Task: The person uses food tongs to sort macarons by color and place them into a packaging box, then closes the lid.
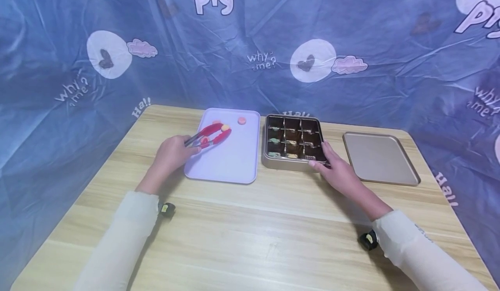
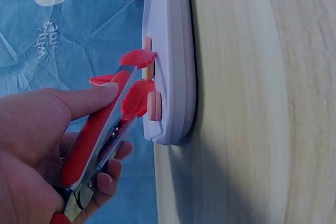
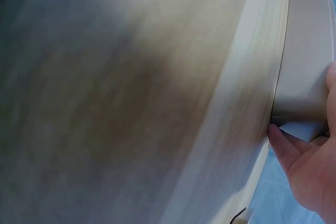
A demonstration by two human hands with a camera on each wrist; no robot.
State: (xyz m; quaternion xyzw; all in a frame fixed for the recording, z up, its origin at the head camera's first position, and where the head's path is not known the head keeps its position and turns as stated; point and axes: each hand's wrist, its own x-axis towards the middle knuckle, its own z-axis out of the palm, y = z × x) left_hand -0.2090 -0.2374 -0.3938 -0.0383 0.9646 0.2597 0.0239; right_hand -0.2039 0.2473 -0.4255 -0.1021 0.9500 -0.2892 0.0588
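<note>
My left hand holds metal tongs with red scalloped tips over a lilac tray. A small yellow macaron-like piece shows between the tips. Pink pieces lie about it: one near the tray's far edge, another partly behind the tongs. In the left wrist view a pink piece stands close beside the lower tip. My right hand grips the near right corner of a bronze tin, thumb at the front, fingers along the side. Gold dividers split the tin; several compartments hold small coloured pieces.
A flat bronze lid lies to the right of the tin. All of this stands toward the back of a wooden table. A blue printed cloth hangs behind and at both sides.
</note>
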